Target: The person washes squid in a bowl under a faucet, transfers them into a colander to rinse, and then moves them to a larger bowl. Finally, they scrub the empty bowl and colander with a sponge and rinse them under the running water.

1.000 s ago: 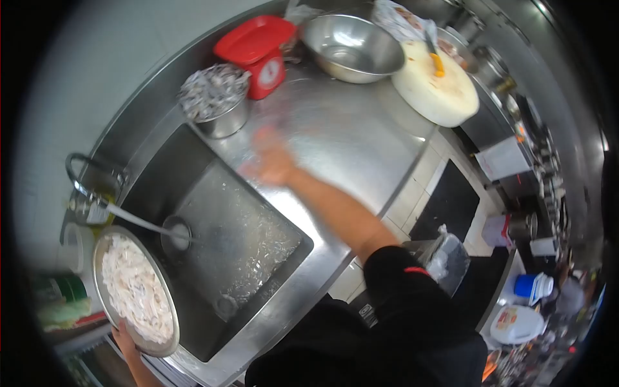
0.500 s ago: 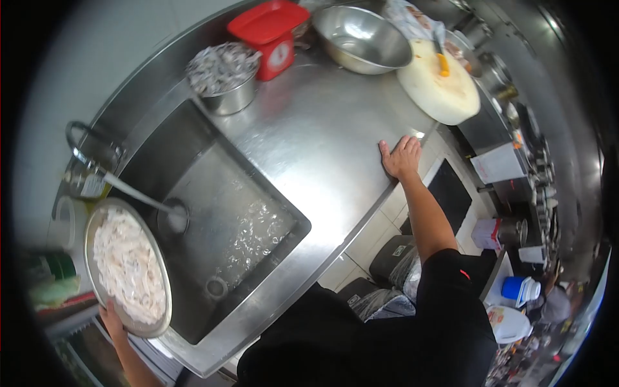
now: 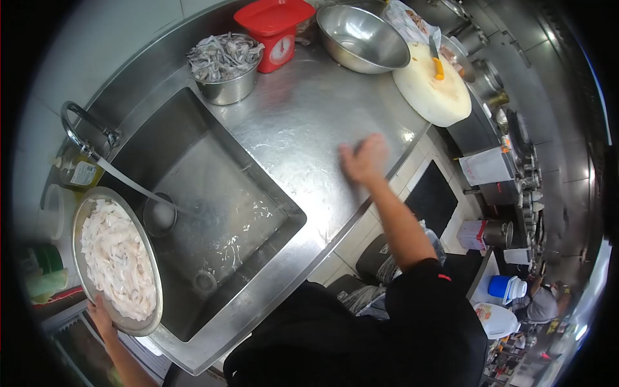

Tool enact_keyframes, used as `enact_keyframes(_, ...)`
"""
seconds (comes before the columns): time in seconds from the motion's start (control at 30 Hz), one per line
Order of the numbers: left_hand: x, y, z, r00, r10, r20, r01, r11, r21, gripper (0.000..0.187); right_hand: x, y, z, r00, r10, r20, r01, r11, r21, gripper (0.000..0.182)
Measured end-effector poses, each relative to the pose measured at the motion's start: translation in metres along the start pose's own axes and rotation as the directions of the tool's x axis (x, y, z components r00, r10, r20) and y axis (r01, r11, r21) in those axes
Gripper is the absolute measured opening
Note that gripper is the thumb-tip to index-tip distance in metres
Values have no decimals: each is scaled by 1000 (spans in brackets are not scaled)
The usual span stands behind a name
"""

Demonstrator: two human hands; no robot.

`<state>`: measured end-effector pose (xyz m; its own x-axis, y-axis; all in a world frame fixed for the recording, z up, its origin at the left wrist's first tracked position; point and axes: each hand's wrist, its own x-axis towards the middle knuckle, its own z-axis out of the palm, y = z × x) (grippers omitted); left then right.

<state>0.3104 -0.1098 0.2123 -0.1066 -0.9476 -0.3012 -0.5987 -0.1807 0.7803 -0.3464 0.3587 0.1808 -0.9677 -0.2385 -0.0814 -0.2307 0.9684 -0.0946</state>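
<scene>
One bowl [image 3: 137, 327] in left hand [image 3: 100, 316] — one sink [image 3: 200, 164].

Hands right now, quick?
Left hand: closed on the rim of the bowl of white strips.
Right hand: open, empty, blurred, at the counter.

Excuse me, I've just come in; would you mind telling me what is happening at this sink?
A person's left hand holds the rim of a metal bowl of pale strips at the edge of the sink, where water runs from the tap. The right hand, blurred and holding nothing, is over the steel counter. A pot of greyish strips stands beside the red scale, and a yellow-handled knife lies on the white block.
</scene>
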Motion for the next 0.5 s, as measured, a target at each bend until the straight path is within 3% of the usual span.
enact_keyframes(0.03, 0, 0, 0, 1000, 12, 9, -12, 1000, 9, 47, 11, 22, -27, 989, 144, 29, -141, 987, -79, 94)
enact_keyframes(0.1, 0, 0, -2, 999, 32, 23, -32, 999, 30, 48, 38, 77, -16, 970, 235, -60, -236, 972, -5, 93)
enact_keyframes(0.2, 2, -4, -4, 999, 30, 22, -31, 1000, 6, 49, 45, 85, -6, 986, 156, -63, -160, 984, -71, 94)
enact_keyframes(0.27, 7, -7, -8, 999, 38, 4, -39, 997, 61, 49, 49, 82, 5, 999, 8, -52, -8, 1000, 9, 96)
enact_keyframes(0.33, 9, -7, -3, 1000, 30, -5, -30, 997, 67, 49, 39, 50, 35, 968, -200, -149, 217, 970, 111, 97)
enact_keyframes(0.43, 7, -3, -5, 1000, 21, 0, -21, 1000, 13, 48, 1, -52, 32, 892, -450, -39, 452, 885, 109, 101)
enact_keyframes(0.5, 16, -16, -12, 998, 47, 33, -46, 999, -27, 47, -32, -131, 39, 823, -568, -18, 555, 797, 240, 104)
